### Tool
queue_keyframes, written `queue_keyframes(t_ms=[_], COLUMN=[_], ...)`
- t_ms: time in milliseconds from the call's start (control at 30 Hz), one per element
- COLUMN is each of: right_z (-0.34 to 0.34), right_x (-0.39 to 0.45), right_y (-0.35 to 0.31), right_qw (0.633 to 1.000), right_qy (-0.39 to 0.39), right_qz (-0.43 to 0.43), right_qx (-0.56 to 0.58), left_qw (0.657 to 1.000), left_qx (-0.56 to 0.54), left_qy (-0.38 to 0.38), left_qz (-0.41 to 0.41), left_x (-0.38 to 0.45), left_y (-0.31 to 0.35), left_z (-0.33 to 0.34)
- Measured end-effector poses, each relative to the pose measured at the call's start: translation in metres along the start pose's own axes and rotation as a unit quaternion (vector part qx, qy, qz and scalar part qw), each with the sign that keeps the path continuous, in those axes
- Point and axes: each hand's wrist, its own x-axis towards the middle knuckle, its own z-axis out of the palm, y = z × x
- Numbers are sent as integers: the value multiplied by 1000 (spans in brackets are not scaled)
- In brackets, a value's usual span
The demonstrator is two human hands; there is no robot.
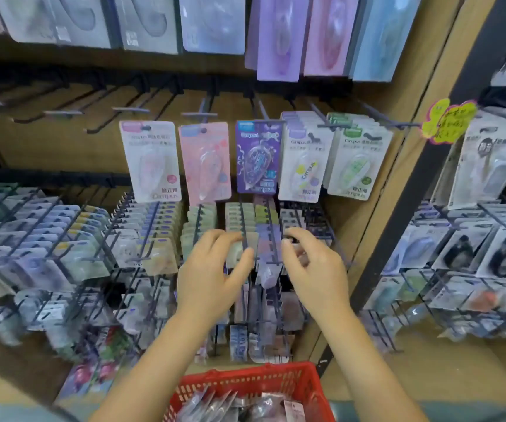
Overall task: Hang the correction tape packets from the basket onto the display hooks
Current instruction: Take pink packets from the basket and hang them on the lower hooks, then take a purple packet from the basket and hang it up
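Note:
A red basket point(276, 376) with several wrapped correction tape packets point(230, 406) sits at the bottom centre. My left hand point(212, 275) reaches into the middle row of display hooks point(247, 236), and its fingers and thumb grip a pale green packet point(234, 254) hanging there. My right hand point(315, 269) is just to the right, its thumb and forefinger curled round the pale edge of a packet point(295, 248) on the neighbouring hook. A lilac packet point(268, 274) hangs at the hook's end between both hands.
Campus correction tape packets point(258, 159) hang in a row above my hands, with bare hooks point(72, 112) to their left. Full hook rows fill the left point(48, 239) and right point(474, 254) sides. A yellow and pink note point(448, 120) sticks out from the wooden divider.

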Motion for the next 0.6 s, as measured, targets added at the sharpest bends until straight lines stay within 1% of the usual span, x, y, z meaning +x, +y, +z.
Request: queue_keyframes(t_ms=[67,133,167,233,300,367,400,467,500,533,600], right_z=[22,51,69,106,144,175,189,211,221,232,237], right_x=[-41,-85,-108,-156,-204,-247,-267,-303,-316,-331,-340], right_y=[27,61,78,111,138,153,160,170,174,179,179], right_qw=[998,987,973,924,875,834,816,781,777,779,800], right_qy=[-48,-122,-171,-288,-373,-436,-464,-504,-506,-500,-459], right_qz=[41,108,153,250,307,335,343,366,374,378,385], right_qx=[3,4,3,7,28,43,43,40,33,14,-13], left_qw=[998,984,973,941,908,881,874,865,860,854,859], left_qx=[39,79,93,122,153,175,193,216,222,224,226], left_qy=[-46,-136,-184,-274,-339,-378,-382,-385,-389,-393,-386], left_qz=[-24,-78,-108,-157,-192,-224,-231,-237,-246,-256,-249], left_x=[-51,-115,-150,-228,-304,-370,-396,-430,-439,-450,-448], left_y=[-23,-56,-76,-114,-144,-160,-165,-173,-179,-184,-185], left_z=[21,43,52,64,66,58,52,44,42,41,39])
